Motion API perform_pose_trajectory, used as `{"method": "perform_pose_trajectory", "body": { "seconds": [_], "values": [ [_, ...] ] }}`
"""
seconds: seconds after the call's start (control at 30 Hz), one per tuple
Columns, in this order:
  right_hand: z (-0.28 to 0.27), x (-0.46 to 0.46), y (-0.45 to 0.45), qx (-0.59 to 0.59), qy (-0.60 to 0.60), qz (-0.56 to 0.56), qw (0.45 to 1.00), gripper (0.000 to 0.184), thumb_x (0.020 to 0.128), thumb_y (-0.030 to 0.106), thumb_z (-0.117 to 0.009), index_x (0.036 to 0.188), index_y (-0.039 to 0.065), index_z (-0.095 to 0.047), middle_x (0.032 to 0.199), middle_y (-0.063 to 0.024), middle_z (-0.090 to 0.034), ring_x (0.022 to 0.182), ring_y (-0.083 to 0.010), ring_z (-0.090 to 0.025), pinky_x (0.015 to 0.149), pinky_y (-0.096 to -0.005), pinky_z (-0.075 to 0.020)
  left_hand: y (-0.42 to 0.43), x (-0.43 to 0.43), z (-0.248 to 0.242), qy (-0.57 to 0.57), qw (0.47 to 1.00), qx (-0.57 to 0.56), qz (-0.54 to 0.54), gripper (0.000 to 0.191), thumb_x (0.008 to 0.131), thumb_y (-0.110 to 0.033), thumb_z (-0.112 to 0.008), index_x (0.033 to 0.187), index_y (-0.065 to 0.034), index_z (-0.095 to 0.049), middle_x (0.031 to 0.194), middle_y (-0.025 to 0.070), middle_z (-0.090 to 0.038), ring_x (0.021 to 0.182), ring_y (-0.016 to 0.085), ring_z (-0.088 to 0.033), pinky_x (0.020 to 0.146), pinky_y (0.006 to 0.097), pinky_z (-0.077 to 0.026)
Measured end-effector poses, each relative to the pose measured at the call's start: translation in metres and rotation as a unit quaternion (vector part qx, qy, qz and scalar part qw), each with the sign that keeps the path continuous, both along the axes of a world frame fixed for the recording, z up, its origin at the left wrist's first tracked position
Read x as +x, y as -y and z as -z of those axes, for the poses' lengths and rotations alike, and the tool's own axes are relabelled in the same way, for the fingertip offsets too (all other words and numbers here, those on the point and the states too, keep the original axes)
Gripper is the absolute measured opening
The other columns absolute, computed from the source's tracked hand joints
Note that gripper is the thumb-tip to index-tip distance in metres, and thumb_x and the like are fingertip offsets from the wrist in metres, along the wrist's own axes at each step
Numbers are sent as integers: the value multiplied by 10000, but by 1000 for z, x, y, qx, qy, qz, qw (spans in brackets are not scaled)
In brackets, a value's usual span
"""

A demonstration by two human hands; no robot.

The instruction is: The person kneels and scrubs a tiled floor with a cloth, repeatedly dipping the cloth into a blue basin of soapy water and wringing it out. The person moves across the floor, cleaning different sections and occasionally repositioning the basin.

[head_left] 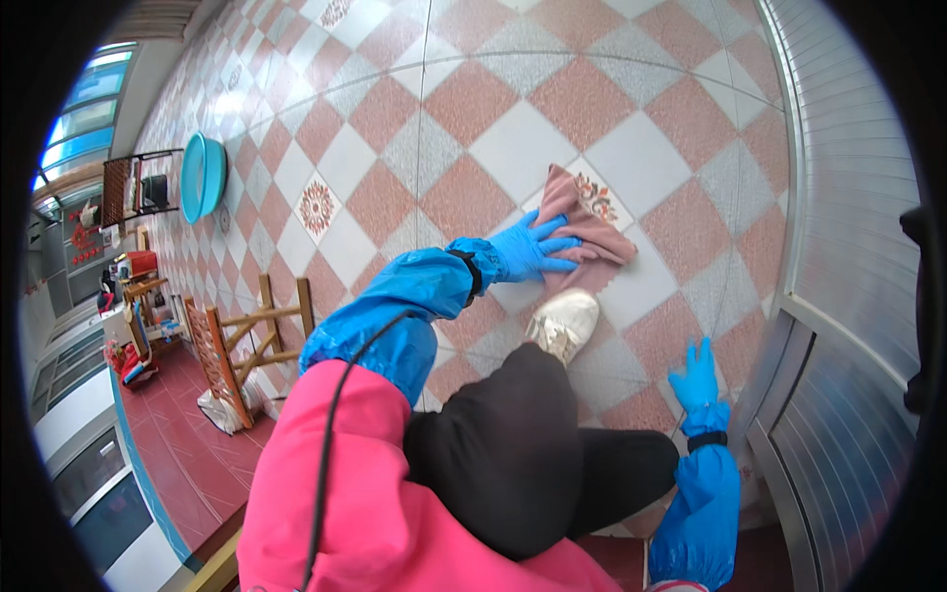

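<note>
My left hand (529, 248), in a blue disposable glove and a blue plastic sleeve cover, holds a pink cloth (584, 244) against the tiled floor (473, 103). Its fingers are spread over the cloth's bunched folds. The cloth partly covers a tile with a floral pattern (595, 196). Just below the cloth is my white shoe (566, 322). My right hand (695, 377), gloved the same way, is off to the right near a metal door (836, 422). Nothing is in it and its fingers are apart; whether it touches the floor I cannot tell.
A turquoise basin (203, 177) stands on the floor at the left. Nearer me is a wooden chair (251, 340), seen sideways, with a white bag (222, 411) beside it. Another dark chair (137, 185) is beyond the basin. Ribbed metal panelling (851, 163) borders the right side.
</note>
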State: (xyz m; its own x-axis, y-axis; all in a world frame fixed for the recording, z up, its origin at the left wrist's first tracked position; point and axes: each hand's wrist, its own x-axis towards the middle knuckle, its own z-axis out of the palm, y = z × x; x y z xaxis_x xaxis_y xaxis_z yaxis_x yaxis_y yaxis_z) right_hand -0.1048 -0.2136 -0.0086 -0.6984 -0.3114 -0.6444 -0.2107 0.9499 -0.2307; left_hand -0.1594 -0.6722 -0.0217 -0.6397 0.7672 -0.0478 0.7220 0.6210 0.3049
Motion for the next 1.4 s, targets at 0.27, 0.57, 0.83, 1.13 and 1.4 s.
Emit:
{"method": "perform_pose_trajectory", "body": {
  "seconds": [0.27,0.57,0.83,1.13,1.4],
  "values": [
    [-10,0,5,-28,40,28,998,789,800,332,-665,1390,-49,-303,1476,-271,-180,1330,-411,-268,1067,-438,-322,-7,9,4,18,978,105,-181,570,755,-236,-663,1292,-237,-473,1401,115,-351,1296,402,-321,1029,578,-292],
    [-28,-10,42,91,-3,-34,995,745,790,275,-672,1411,44,-331,1490,-267,-148,1366,-417,-186,1063,-493,-306,8,17,3,33,929,-95,-356,543,794,-196,-602,1318,-162,-466,1428,193,-310,1314,485,-250,1059,599,-253],
    [-26,-6,53,16,72,36,997,789,758,108,-672,1424,1,-264,1492,-294,-76,1374,-464,-109,1092,-498,-261,-7,89,5,110,951,-120,-263,601,832,-263,-560,1396,-311,-359,1506,133,-208,1328,490,-239,1042,640,-235],
    [-40,-24,51,6,127,31,991,829,762,159,-699,1434,-4,-242,1500,-284,-22,1380,-456,-89,1109,-490,-238,-4,74,-13,109,957,-89,-256,572,797,-129,-547,1348,-249,-449,1409,152,-363,1235,449,-390,1003,567,-341],
    [-78,-71,99,-69,93,-15,993,662,829,292,-644,1392,69,-378,1420,-212,-344,1279,-387,-354,1055,-459,-316,-6,90,-139,535,722,-118,-424,286,868,-250,-542,1121,-149,-629,1038,186,-638,943,356,-623,808,426,-494]
  ]
}}
